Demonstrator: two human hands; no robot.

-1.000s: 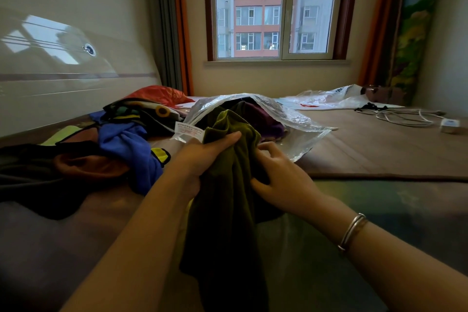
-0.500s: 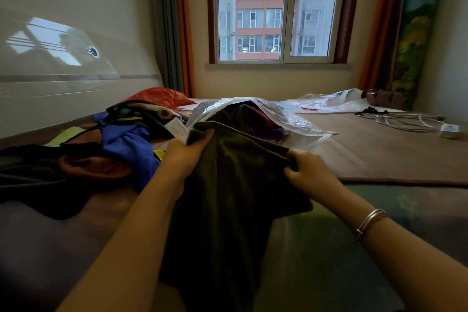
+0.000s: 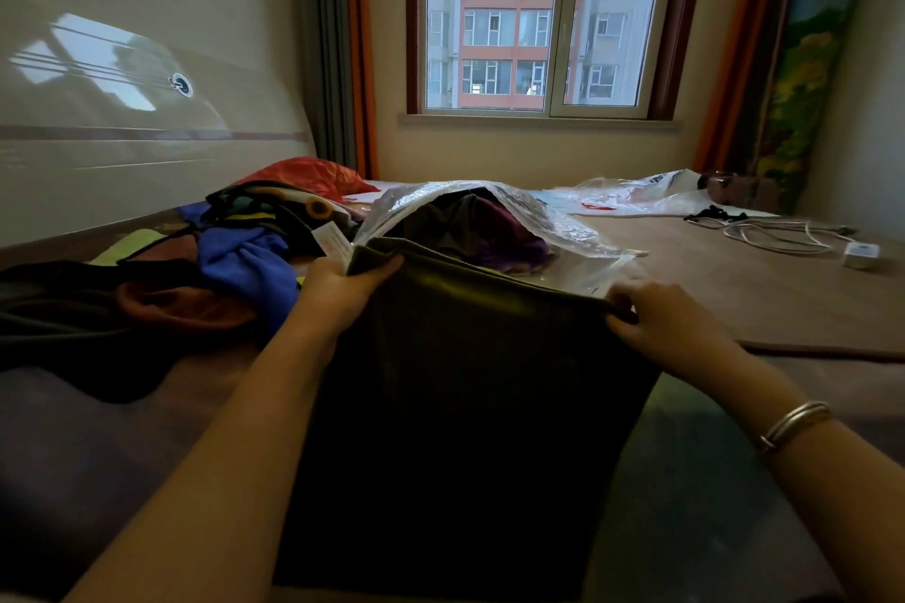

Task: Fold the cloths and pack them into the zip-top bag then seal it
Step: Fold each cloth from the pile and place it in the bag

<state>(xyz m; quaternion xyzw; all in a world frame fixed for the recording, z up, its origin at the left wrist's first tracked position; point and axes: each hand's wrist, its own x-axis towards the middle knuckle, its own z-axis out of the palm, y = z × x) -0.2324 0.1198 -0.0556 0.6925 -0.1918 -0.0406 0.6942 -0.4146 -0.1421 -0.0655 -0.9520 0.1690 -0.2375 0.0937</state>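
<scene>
While the dark olive cloth hangs spread between both hands, the scene reads left to right as follows. Far left: a loose pile of cloths on the bed, black, rust, blue and multicoloured pieces overlapping, unfolded. Left hand: thumb on top, fingers curled under, pinching the cloth's upper left corner; a white care label sticks up just beside the thumb. Centre: the cloth's top edge runs taut from hand to hand, sloping down slightly to the right; the rest drapes toward the camera. Directly behind it lies the zip-top bag, mouth open toward the person, with purple and dark fabric inside. Right hand: fingers curled over the upper right corner, gripping it; a metal bangle on the wrist. Far right: a white cable and charger on the bed, well apart from the bag.
</scene>
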